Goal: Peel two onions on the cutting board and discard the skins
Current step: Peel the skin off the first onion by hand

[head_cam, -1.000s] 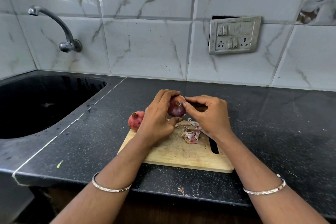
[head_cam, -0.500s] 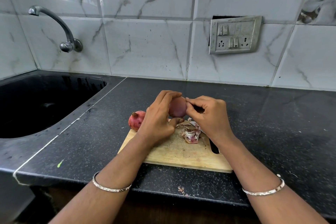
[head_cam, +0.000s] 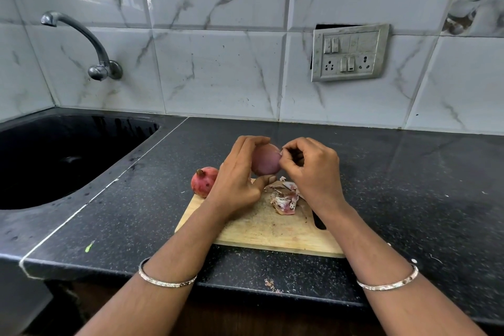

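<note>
Your left hand (head_cam: 240,174) is curled round the onion (head_cam: 266,159), fingers arched over its top and thumb tucked beneath, and it holds the onion up above the far edge of the board (head_cam: 272,229). Your right hand (head_cam: 313,169) is closed tight, its fingertips pinched together against the onion at about 2 o'clock on its face. I cannot tell whether a strip of skin lies between them.

Seen from the onion, your left palm is at 8 o'clock and your right knuckles at 3 o'clock, so the onion sits between the two hands and touches both. Its visible side looks smooth and pale purple.

The second onion (head_cam: 204,181) rests at the board's 10 o'clock corner, just beside your left hand, with its skin on and its stem end up. The skins (head_cam: 283,199) lie in a loose heap on the board at 5 o'clock from the held onion, under your right hand. A dark handle (head_cam: 319,222) lies at the board's 3 o'clock edge, partly hidden by your right wrist.

The board lies on a black speckled counter (head_cam: 409,199). The sink (head_cam: 68,158) is off at 9 o'clock, with the tap (head_cam: 90,43) on the tiled wall above it. A switch plate (head_cam: 350,53) is on the wall at 1 o'clock. You wear a bangle (head_cam: 166,281) on each wrist.
</note>
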Motion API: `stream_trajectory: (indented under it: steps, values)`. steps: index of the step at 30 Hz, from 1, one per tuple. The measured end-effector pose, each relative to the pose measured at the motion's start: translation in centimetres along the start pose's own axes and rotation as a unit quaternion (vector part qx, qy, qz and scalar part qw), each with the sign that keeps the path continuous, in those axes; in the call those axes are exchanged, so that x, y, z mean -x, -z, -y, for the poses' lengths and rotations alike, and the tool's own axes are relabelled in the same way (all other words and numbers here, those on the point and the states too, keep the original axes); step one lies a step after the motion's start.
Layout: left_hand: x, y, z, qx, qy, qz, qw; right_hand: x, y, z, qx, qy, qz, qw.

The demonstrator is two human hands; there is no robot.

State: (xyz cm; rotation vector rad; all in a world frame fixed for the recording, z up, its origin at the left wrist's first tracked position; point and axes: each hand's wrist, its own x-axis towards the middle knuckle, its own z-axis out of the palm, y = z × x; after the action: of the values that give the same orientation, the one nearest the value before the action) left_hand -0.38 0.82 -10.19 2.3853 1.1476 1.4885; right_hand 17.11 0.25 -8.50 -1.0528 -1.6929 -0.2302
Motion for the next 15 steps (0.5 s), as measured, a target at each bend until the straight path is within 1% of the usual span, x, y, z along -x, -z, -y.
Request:
stream_trajectory:
  steps: [5, 10, 15]
  values:
    - [-0.01, -0.14, 0.18, 0.044, 0.02, 0.024, 0.999, -0.09, 0.28, -0.46, 0.002, -0.028, 0.001, 1.0]
    - [-0.04, -0.05, 0.17, 0.073, 0.036, 0.025, 0.996, -0.17, 0.5, -0.6, 0.016, -0.065, -0.004, 0.998]
    - [-0.03, -0.13, 0.34, 0.093, 0.045, 0.031, 0.994, -0.06, 0.37, -0.61, 0.047, -0.085, 0.018, 0.995]
